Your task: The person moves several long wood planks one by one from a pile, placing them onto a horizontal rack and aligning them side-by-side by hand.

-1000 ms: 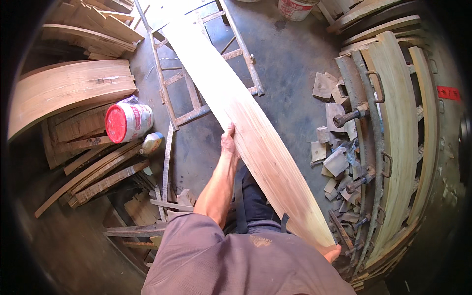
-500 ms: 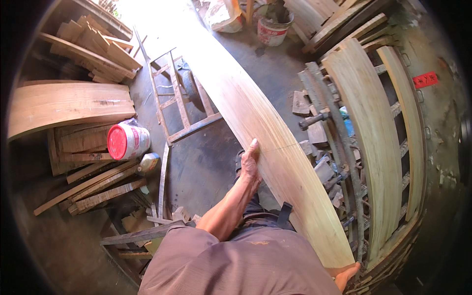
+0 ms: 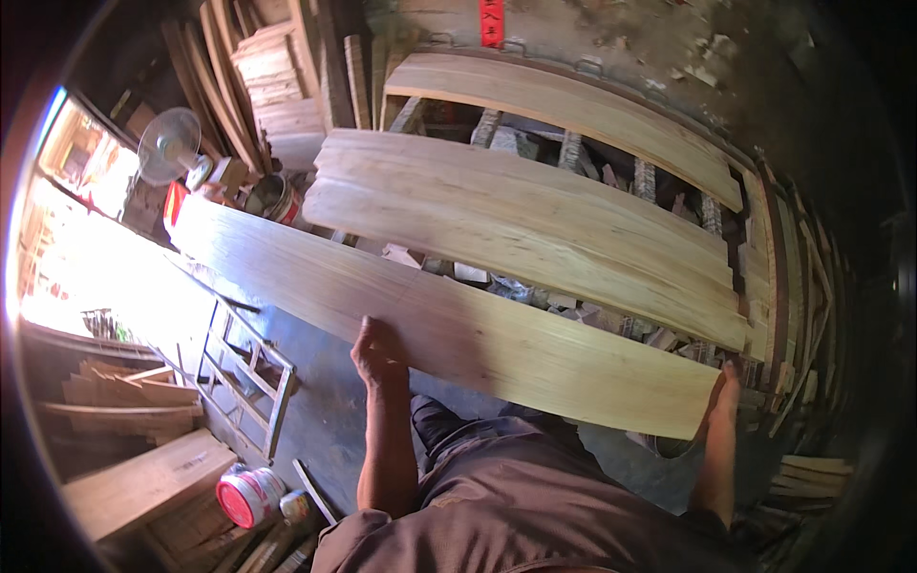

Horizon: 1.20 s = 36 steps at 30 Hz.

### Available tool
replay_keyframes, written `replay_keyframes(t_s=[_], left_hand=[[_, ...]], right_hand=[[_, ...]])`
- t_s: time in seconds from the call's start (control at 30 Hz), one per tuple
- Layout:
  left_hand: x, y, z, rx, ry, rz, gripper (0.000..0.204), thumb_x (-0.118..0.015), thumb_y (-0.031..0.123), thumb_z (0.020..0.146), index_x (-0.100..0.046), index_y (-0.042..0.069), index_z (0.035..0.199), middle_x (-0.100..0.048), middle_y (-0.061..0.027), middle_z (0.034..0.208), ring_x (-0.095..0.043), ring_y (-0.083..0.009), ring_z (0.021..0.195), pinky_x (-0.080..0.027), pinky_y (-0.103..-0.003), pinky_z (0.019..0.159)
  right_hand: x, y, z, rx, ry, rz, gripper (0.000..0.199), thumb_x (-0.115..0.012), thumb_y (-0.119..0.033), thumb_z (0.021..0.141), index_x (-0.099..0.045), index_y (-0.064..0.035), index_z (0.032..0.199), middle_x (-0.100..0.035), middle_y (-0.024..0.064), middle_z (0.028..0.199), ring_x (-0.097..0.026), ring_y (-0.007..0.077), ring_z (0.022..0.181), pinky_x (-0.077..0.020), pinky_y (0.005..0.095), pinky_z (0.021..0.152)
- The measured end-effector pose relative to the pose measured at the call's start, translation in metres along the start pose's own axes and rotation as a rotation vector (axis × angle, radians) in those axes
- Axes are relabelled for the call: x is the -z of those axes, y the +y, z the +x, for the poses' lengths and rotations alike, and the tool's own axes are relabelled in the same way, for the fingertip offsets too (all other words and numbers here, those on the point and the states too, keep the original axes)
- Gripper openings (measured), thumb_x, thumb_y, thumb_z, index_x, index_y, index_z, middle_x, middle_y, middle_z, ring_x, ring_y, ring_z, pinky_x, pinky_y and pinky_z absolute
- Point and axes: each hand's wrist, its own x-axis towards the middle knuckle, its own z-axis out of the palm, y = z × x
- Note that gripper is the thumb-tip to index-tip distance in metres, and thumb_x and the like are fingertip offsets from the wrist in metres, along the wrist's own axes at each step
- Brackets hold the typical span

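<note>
You have one long pale board in front of your body, running from about half past nine across to four o'clock, and the step in hand looks like managing its whole length with both hands at once. Your left hand grips the near edge toward eight o'clock, thumb over the upper face; its fingers underneath are hidden. Your right hand is closed on the end at four o'clock, thumb up near the corner.

Past the board's far edge, toward twelve o'clock, a wide plank lies over rough crossbars, with a narrower plank beyond it at one o'clock. I can't tell whether your board touches the wide plank or only overlaps it in view.

In my judgement, any next move calls for both hands turning together, since the long far end has no hand on it. Mind that end: it points toward the fan at ten o'clock, with the metal frame at eight. Your right hand should steady the tail while your left bears most of the weight
</note>
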Motion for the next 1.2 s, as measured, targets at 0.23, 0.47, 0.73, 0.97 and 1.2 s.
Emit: replay_keyframes(t_s=[0.23, 0.47, 0.73, 0.97, 1.2], left_hand=[[-0.059, -0.147, -0.006, 0.221, -0.347, 0.151, 0.016, -0.053, 0.011, 0.091, -0.054, 0.004, 0.077, -0.052, -0.006, 0.079, -0.053, -0.021, 0.075, -0.044, -0.032, 0.07], [-0.112, -0.226, -0.004, 0.376, -0.263, 0.214, 0.019, -0.054, 0.011, 0.091, -0.062, -0.005, 0.095, -0.064, -0.0149, 0.099, -0.061, -0.0286, 0.096, -0.047, -0.039, 0.092], [-0.198, -0.335, 0.027, 0.472, -0.238, 0.296, 0.021, -0.06, 0.011, 0.085, -0.066, -0.003, 0.1, -0.067, -0.0117, 0.097, -0.062, -0.0258, 0.095, -0.048, -0.038, 0.09], [-0.283, -0.45, 0.094, 0.492, -0.09, 0.29, 0.028, -0.064, 0.02, 0.093, -0.067, -0.004, 0.106, -0.068, -0.0123, 0.101, -0.064, -0.0272, 0.097, -0.05, -0.037, 0.09], [-0.361, -0.516, 0.196, 0.822, -0.339, 0.525, 0.04, -0.064, 0.032, 0.095, -0.059, 0.001, 0.119, -0.065, -0.0165, 0.109, -0.065, -0.03, 0.103, -0.054, -0.045, 0.091]], right_hand=[[0.1, -0.035, 0.101, 0.002, -0.123, 0.113, 0.064, -0.056, -0.055, 0.096, -0.056, -0.0043, 0.136, -0.062, 0.0151, 0.131, -0.06, 0.0352, 0.114, -0.0453, 0.0477, 0.094], [0.147, -0.042, 0.132, -0.032, -0.117, 0.246, 0.058, -0.048, -0.048, 0.101, -0.057, 0.0004, 0.132, -0.064, 0.016, 0.127, -0.061, 0.0334, 0.113, -0.0453, 0.0469, 0.094], [0.128, -0.122, 0.191, -0.023, -0.35, 0.274, 0.066, -0.046, -0.051, 0.1, -0.051, 0.0027, 0.138, -0.057, 0.0202, 0.135, -0.057, 0.0361, 0.117, -0.0425, 0.0485, 0.098], [0.045, -0.281, 0.29, -0.079, -0.449, 0.15, 0.061, -0.048, -0.054, 0.099, -0.058, -0.0059, 0.135, -0.059, 0.0138, 0.133, -0.054, 0.0324, 0.119, -0.0414, 0.0442, 0.1], [-0.08, -0.411, 0.524, 0.232, -0.506, -0.194, 0.057, -0.057, -0.05, 0.097, -0.063, -0.0039, 0.13, -0.063, 0.0061, 0.13, -0.057, 0.0249, 0.116, -0.0429, 0.0366, 0.1]])
